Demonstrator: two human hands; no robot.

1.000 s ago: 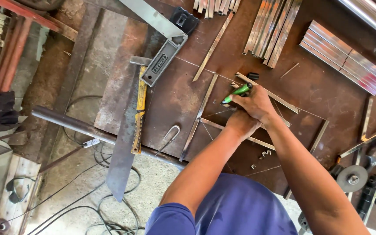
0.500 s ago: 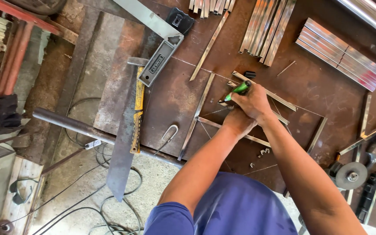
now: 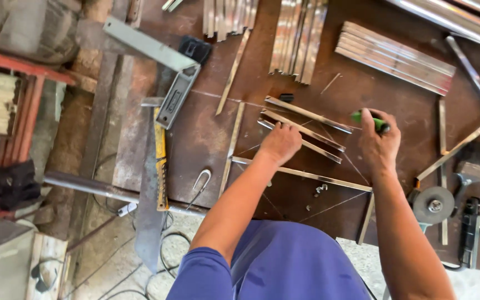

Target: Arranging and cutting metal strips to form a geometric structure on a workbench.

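My left hand (image 3: 280,143) rests on thin shiny metal strips (image 3: 301,129) laid side by side on a rusty brown steel table (image 3: 206,139), fingers curled over their left ends. My right hand (image 3: 379,141) is to the right, closed around a green-handled tool (image 3: 369,119) held just above the table. Longer strips (image 3: 306,174) lie around these as a rough rectangular frame, with chalk lines drawn beneath.
Bundles of cut metal strips (image 3: 395,55) lie at the far edge. A metal square (image 3: 176,100) and a yellow level (image 3: 160,161) sit at the left. An angle grinder (image 3: 434,205) is at the right. Cables and a grey pipe (image 3: 101,189) lie below the table's left edge.
My hands were together over the strips; the right hand has moved off to the right with the green tool. The left hand stays on the strips. The view has moved closer.
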